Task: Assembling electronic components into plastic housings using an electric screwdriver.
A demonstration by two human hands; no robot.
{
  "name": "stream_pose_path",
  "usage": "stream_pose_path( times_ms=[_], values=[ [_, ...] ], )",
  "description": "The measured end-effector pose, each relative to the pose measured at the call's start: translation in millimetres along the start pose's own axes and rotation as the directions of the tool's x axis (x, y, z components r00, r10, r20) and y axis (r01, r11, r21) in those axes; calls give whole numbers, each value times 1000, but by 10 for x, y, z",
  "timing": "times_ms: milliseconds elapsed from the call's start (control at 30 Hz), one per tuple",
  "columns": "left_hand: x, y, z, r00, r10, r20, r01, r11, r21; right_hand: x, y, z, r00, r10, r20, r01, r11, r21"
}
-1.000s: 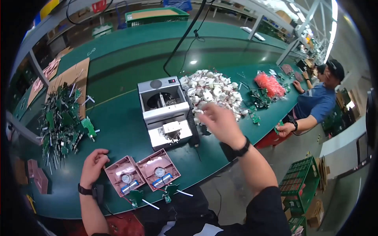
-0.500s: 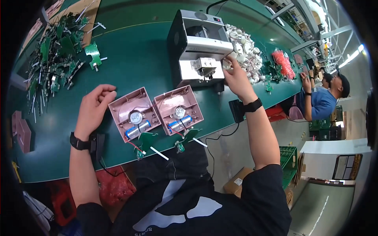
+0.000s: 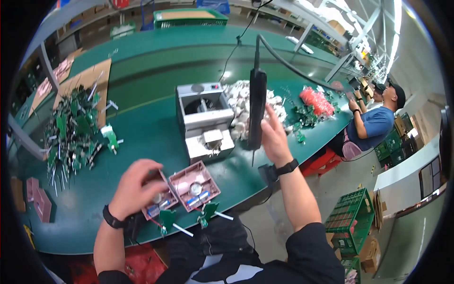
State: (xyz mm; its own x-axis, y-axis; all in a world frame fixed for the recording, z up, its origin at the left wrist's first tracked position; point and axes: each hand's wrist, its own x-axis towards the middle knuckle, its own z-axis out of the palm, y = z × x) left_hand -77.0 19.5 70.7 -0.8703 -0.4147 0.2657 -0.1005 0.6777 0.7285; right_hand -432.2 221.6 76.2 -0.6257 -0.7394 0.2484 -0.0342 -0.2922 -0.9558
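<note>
Screwdriver (image 3: 257, 109) now raised, upright, tip down

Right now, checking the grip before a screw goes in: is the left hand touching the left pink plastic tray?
Touching. The head view shows the left hand lying over the left pink plastic tray, its fingers covering the tray's top edge.

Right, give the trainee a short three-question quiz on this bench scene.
1. True or false: the right hand grips the black hanging electric screwdriver.
2. Which thing does the left hand rest on? A) the left pink plastic square housing B) the grey metal box-shaped machine C) the pile of green circuit boards
3. Fill in: the two pink housings lie on the ____ table.

Key: 1 true; 2 A; 3 green.
</note>
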Motion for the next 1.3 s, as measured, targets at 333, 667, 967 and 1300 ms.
stream_pose_path(
  times_ms=[333,667,967,1300],
  values=[
    [453,346,275,910,113,399,-225,943,246,-180,-196,193,960,-239,-145,257,959,116],
    [325,536,130,915,152,375,-282,904,322,-211,-237,461,969,-129,-211,136,990,20],
    [41,663,349,873,118,474,-350,829,437,97,-799,1132,936,-348,-55,352,933,81],
    [66,608,447,837,53,544,-399,739,543,-134,-687,1194,982,-186,36,181,976,121]
  ],
)
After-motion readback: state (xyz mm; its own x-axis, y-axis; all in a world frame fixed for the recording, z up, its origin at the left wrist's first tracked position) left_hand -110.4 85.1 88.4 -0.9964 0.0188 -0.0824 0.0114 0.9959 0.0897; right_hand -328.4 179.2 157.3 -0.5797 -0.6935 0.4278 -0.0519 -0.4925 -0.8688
